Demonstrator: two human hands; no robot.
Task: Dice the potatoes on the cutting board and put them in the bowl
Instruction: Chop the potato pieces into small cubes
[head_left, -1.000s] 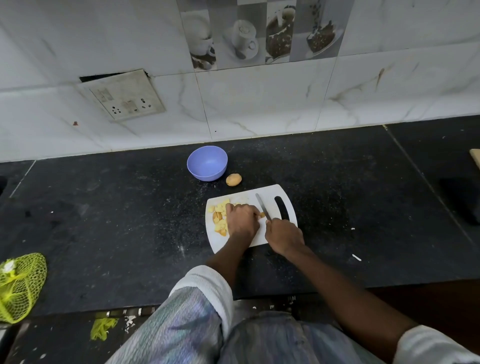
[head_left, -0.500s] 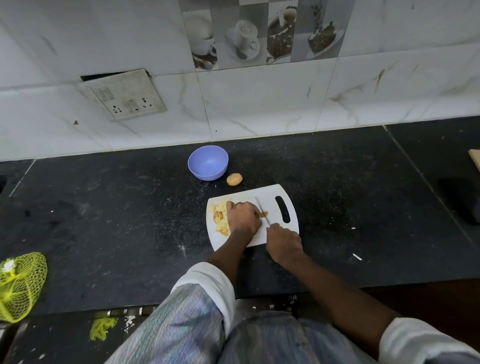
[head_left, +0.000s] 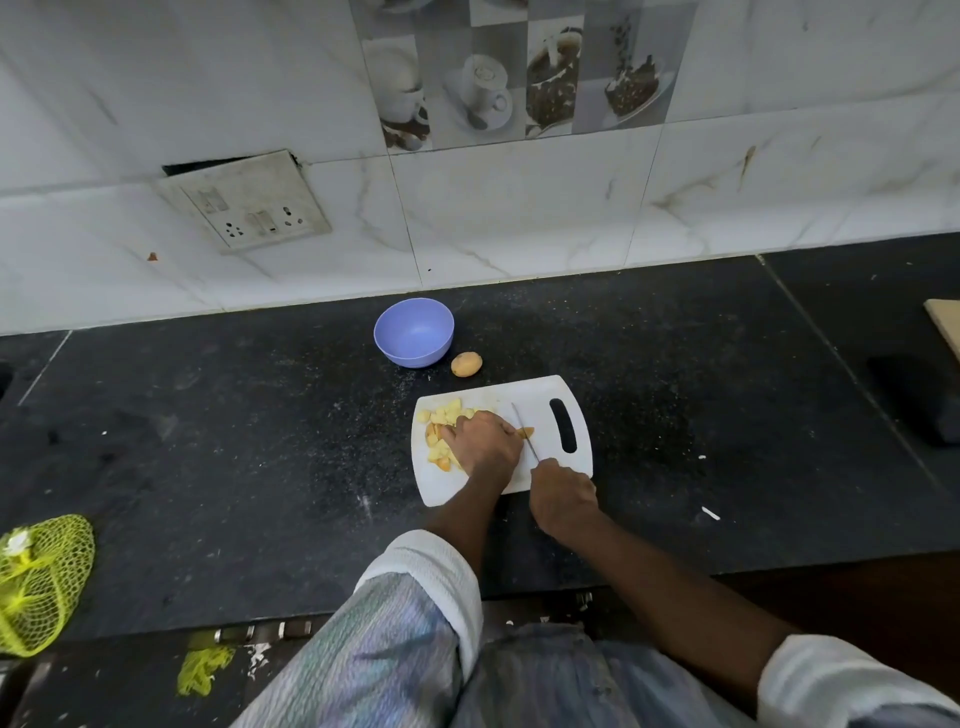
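A white cutting board (head_left: 550, 395) lies on the black counter with a pile of diced potato (head_left: 441, 421) on its left half. My left hand (head_left: 483, 441) holds down a potato piece (head_left: 525, 432) whose end shows at my fingertips. My right hand (head_left: 563, 496) grips a knife (head_left: 524, 431) by the handle, its blade lying right beside my left fingers across the potato piece. A purple bowl (head_left: 414, 332) stands behind the board, with nothing visible inside. A whole potato (head_left: 466, 364) lies next to the bowl, on its right.
A yellow net bag (head_left: 39, 582) sits at the counter's front left edge. A dark object (head_left: 914, 400) and a wooden edge (head_left: 945, 327) are at the far right. The tiled wall with a socket plate (head_left: 244, 202) rises behind the counter.
My right hand has drawn the knife back toward me and slightly left, close against my left fingers. My left hand stays on the potato piece.
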